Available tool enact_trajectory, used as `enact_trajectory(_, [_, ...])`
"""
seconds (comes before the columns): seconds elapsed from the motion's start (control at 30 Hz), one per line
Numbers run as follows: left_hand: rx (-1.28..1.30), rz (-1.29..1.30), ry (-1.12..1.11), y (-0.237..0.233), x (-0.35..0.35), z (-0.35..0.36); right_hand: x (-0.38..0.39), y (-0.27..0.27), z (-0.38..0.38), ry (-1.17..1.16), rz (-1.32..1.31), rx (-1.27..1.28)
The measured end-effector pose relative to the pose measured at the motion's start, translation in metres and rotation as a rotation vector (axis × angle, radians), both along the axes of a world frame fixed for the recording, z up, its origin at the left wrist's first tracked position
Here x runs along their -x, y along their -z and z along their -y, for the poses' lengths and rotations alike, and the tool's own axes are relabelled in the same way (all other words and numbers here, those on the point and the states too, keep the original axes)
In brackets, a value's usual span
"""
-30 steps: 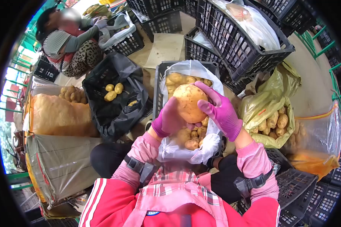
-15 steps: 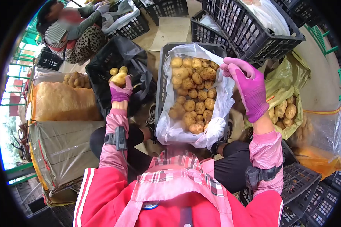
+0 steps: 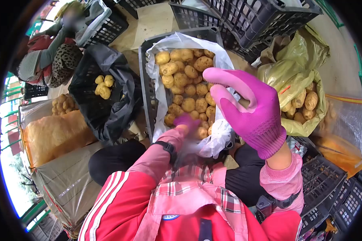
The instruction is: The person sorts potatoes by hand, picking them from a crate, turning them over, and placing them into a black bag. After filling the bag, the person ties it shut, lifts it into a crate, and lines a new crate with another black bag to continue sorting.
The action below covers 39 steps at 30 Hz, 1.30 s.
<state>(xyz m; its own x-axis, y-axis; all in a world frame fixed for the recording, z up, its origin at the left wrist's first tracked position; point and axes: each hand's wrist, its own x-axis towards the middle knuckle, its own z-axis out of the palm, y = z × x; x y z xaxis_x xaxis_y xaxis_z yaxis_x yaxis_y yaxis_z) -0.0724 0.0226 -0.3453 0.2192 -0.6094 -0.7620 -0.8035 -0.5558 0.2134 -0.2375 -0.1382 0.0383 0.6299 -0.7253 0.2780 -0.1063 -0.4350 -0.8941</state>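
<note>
In front of me stands a black crate (image 3: 146, 80) lined with white plastic film (image 3: 225, 60) and filled with potatoes (image 3: 188, 86). My left hand (image 3: 188, 123), in a magenta and pink glove, is over the near potatoes in this crate; motion smears its fingers. My right hand (image 3: 249, 106), gloved the same way, hangs above the crate's right side. Its fingers and thumb curve apart with nothing visible between them. To the left, a crate lined with black plastic (image 3: 93, 68) holds several yellow potatoes (image 3: 104, 86).
On the right, a yellow-green bag (image 3: 295, 86) holds larger potatoes (image 3: 307, 102). A sack (image 3: 54, 136) lies at the left. Stacked black crates (image 3: 265, 24) stand at the back right. Another person (image 3: 54, 56) crouches at the back left beside a lined crate (image 3: 110, 28).
My left hand has left the potatoes in the black-lined crate and moved right, down to the potatoes in the middle crate. My right hand has moved left and closer to the camera.
</note>
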Motion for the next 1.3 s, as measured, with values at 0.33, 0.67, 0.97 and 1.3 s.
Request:
enact_trajectory(0.33, [0.263, -1.122, -0.871, -0.141, -0.042, 0.042, 0.007, 0.011, 0.009, 0.031, -0.012, -0.101])
enact_trajectory(0.67, [0.724, -1.582, -0.761, -0.307, -0.034, 0.045, -0.013, 0.044, -0.018, -0.185, -0.143, -0.605])
enact_trajectory(0.97, [1.012, -0.853, -0.589, -0.353, -0.051, 0.022, -0.033, 0.02, -0.034, -0.229, 0.149, -0.374])
enact_trajectory(1.3, [1.071, -1.397, -0.656, -0.383, -0.036, 0.009, -0.04, 0.007, -0.034, -0.037, 0.167, -0.095])
